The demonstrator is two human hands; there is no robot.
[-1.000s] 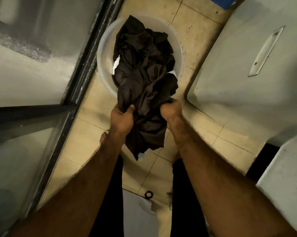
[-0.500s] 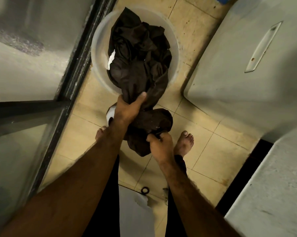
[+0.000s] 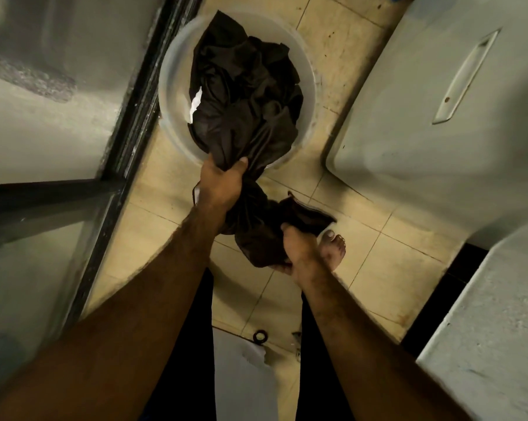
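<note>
A dark brown cloth (image 3: 244, 95) lies bunched in a white round tub (image 3: 173, 86) on the tiled floor. One end of the cloth trails out over the tub's near rim. My left hand (image 3: 221, 185) grips the cloth just outside the rim. My right hand (image 3: 296, 249) grips the free end lower down, closer to my body, and the cloth is twisted into a rope between the two hands.
A dark metal door frame (image 3: 126, 141) runs along the left of the tub. A white appliance (image 3: 438, 101) with a recessed handle stands at the right. My bare right foot (image 3: 334, 247) is on the beige tiles beside my right hand. A small black ring (image 3: 260, 336) lies on the floor.
My right hand has moved from beside the left hand down toward my body along the cloth. The stretch of cloth between the hands has become longer and more twisted. The left hand stays near the tub's rim.
</note>
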